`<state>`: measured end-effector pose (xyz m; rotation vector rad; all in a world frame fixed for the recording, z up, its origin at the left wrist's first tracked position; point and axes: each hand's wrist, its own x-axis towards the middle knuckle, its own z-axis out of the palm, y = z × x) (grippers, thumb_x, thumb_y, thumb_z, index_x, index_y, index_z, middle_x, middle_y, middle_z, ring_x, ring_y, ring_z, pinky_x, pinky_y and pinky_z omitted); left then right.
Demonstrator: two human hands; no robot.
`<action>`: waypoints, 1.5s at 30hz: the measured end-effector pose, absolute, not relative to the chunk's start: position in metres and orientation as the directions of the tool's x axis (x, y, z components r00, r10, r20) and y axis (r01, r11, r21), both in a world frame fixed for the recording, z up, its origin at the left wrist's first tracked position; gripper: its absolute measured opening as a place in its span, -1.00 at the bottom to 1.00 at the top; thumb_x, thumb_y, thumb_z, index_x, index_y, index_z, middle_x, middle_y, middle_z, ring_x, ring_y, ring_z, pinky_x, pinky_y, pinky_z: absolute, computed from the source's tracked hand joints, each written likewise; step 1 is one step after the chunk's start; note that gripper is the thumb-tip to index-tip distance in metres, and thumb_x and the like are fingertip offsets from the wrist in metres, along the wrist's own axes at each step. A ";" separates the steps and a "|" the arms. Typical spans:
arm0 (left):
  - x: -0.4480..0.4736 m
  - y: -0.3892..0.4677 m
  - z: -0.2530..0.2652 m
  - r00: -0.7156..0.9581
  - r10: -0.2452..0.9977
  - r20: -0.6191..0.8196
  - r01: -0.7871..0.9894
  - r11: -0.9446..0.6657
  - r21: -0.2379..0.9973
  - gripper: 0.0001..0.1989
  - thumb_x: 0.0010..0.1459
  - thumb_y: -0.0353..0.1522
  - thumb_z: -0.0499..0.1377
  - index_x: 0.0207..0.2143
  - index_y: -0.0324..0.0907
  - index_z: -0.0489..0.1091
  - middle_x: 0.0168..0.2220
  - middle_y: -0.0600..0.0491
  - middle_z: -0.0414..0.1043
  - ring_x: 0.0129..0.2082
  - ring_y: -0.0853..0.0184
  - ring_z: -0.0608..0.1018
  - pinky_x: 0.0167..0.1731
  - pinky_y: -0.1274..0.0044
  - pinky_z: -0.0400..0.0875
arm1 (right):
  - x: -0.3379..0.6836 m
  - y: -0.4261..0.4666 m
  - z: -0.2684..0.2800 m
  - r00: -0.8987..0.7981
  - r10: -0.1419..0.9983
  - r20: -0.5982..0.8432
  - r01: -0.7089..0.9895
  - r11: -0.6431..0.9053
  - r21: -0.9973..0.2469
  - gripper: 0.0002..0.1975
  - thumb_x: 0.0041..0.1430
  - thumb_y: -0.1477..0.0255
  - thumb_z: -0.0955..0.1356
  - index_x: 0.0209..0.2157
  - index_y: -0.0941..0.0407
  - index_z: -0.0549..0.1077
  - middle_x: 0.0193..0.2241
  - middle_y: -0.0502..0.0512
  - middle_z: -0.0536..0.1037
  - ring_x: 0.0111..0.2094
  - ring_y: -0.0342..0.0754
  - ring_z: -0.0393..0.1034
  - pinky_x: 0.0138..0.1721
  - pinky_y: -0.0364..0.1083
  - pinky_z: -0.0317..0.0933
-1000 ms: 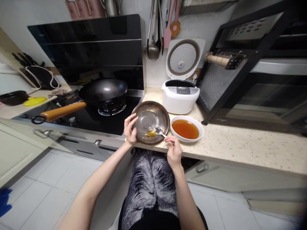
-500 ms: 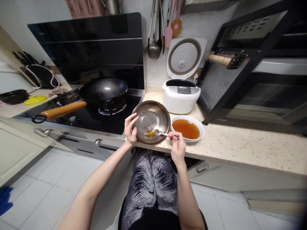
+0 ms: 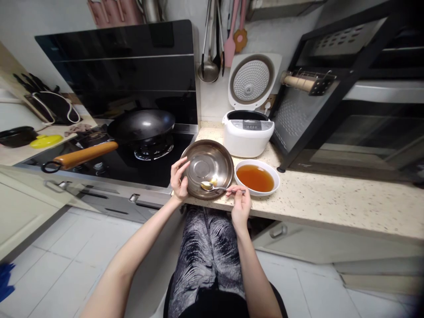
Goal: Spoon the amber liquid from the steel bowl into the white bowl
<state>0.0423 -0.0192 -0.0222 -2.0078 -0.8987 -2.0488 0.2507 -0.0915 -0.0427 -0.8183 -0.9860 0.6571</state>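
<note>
A shiny metal bowl (image 3: 217, 154) rests near the counter's front edge, with a little yellowish residue low inside it. My left hand (image 3: 179, 181) holds its left rim, thumb and fingers spread along the edge. Between the fingers of my right hand (image 3: 241, 203) is the handle of a metal spoon (image 3: 218, 188). The spoon's head is over the lower part of the bowl, with something yellowish in and beside it. Just right of the bowl stands a white dish (image 3: 277, 182) of orange-brown liquid (image 3: 255, 177), close to my right hand.
Behind the dish is a white rice cooker (image 3: 248, 138) with its lid raised. A black wok (image 3: 142, 126) sits on the stove at left, its wooden handle (image 3: 88, 154) pointing toward me. A black rack (image 3: 294, 128) with an oven stands at right; utensils (image 3: 209, 70) hang on the wall.
My right hand and the spoon have shifted slightly left and down. The spoon's head is less full, and yellowish stuff now shows on the bowl beside it. My left hand stays at the rim.
</note>
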 end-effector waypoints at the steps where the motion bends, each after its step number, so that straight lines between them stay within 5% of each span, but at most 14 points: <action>1: 0.042 -0.019 -0.022 -0.103 0.306 0.947 0.490 -0.813 0.316 -0.52 0.43 -0.16 -0.02 0.24 -0.07 0.46 0.20 -0.11 0.44 0.19 0.04 0.50 0.22 0.14 0.41 | 0.250 -0.092 -0.042 0.418 0.789 0.450 -0.126 0.541 -0.831 -0.71 0.44 0.16 0.31 -0.29 0.07 0.39 -0.34 0.02 0.54 -0.43 -0.14 0.45 -0.38 -0.13 0.39; 35: 0.045 -0.017 -0.012 -0.128 0.379 0.916 0.435 -0.809 0.396 -0.50 0.44 -0.11 -0.02 0.23 -0.12 0.45 0.26 -0.15 0.42 0.25 0.02 0.47 0.26 0.12 0.35 | 0.270 -0.101 -0.001 0.629 0.511 0.585 0.081 0.706 -0.704 -0.80 0.47 0.30 0.29 -0.26 0.08 0.39 -0.31 0.03 0.55 -0.38 -0.14 0.48 -0.29 -0.10 0.43; 45: 0.044 -0.017 -0.013 -0.128 0.388 0.913 0.434 -0.805 0.404 -0.50 0.43 -0.11 -0.01 0.23 -0.12 0.45 0.26 -0.15 0.42 0.26 0.01 0.47 0.27 0.11 0.35 | 0.294 -0.103 -0.004 0.685 0.354 0.636 0.275 0.683 -0.676 -0.81 0.48 0.33 0.27 -0.25 0.08 0.40 -0.31 0.05 0.54 -0.36 -0.11 0.49 -0.26 -0.06 0.41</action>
